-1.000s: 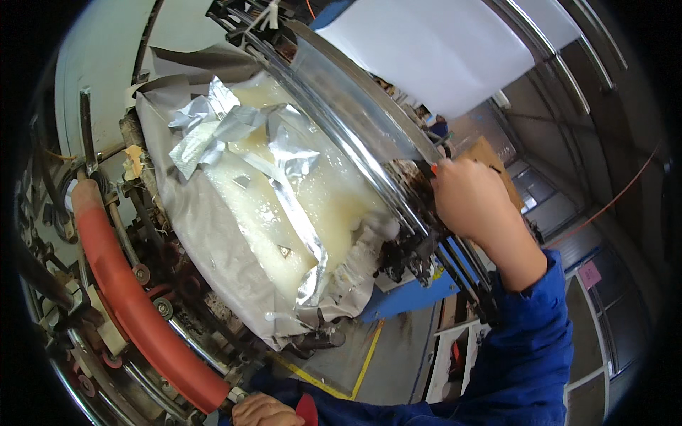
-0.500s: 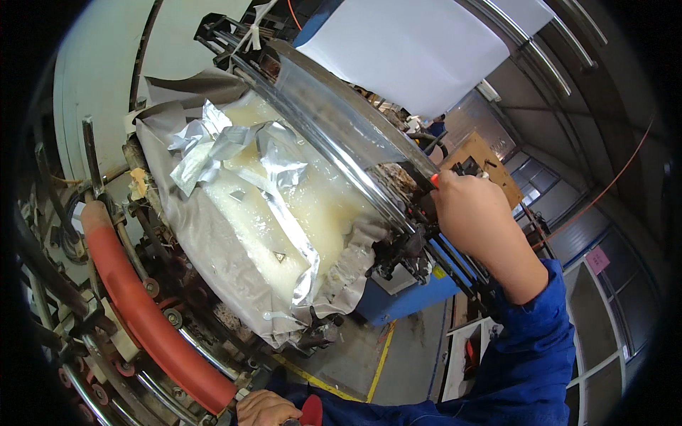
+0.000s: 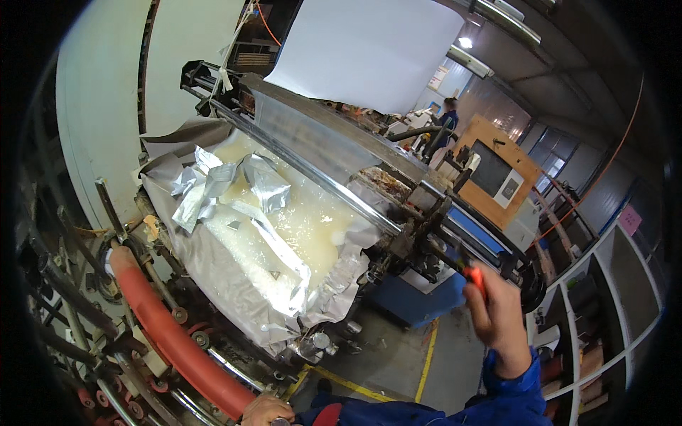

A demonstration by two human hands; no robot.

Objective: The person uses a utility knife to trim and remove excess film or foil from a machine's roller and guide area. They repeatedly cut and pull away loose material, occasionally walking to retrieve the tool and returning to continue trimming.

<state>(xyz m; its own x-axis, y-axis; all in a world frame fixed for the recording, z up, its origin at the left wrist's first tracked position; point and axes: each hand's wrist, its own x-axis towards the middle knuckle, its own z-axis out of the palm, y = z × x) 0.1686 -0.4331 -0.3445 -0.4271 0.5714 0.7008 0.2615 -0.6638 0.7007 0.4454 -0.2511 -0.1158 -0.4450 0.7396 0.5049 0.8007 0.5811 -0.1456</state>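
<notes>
My right hand [image 3: 497,309] is closed around a red-handled tool [image 3: 475,278], held in front of the machine's right end. A thin dark part seems to run from the handle, but its kind cannot be made out. At the lower edge, my left hand [image 3: 267,410] is curled by the near end of a red roller [image 3: 181,337]; what it grips, if anything, is hidden. Between the arms and the machine lies a wrinkled grey sheet [image 3: 206,273] holding a pale, wet, glue-like mass [image 3: 302,227]. Crumpled silver foil strips [image 3: 266,186] lie on that mass.
A shiny metal roller [image 3: 320,181] runs along the far side of the wet mass. Behind it hangs a white sheet [image 3: 369,53]. Metal rods and small wheels crowd the left. A shelf [image 3: 604,305] stands at right. Another person [image 3: 448,117] is in the background.
My right hand has come away from the machine's end, down and nearer to me, with the red-handled tool. My left hand stays by the red roller's end. The view has shifted.
</notes>
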